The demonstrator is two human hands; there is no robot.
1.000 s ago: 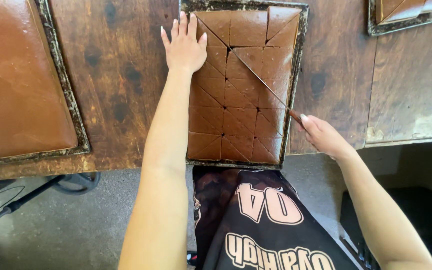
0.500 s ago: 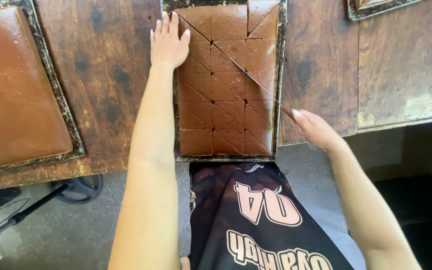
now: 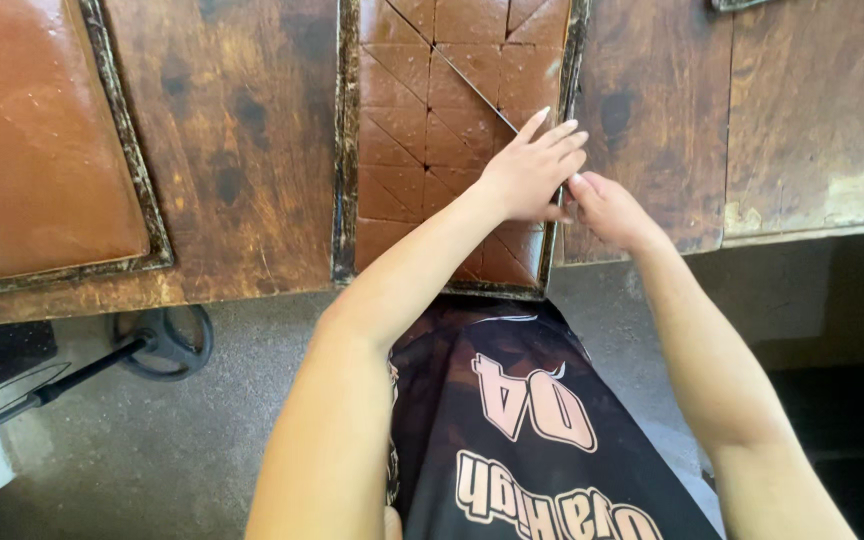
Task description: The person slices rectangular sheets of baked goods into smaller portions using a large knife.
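Note:
A dark metal tray [image 3: 345,150] on the wooden table holds a brown slab [image 3: 422,110] scored into squares and triangles. My left hand [image 3: 532,170] lies flat on the slab's right side, fingers stretched toward the tray's right rim and holding nothing. My right hand [image 3: 607,210] is just beside it at that rim, its fingers pinched on a thin knife. My left hand hides almost all of the knife's blade. The two hands touch or nearly touch.
A second tray [image 3: 117,130] with an uncut, smooth brown slab [image 3: 32,150] sits at the left on the worn wooden table [image 3: 242,150]. The table's front edge runs above my dark printed shirt. A black wheel [image 3: 167,340] on a rod stands on the grey floor below left.
My left hand has slid from the slab's far left corner across to its right edge, next to my right hand. My right hand has stayed at the tray's rim.

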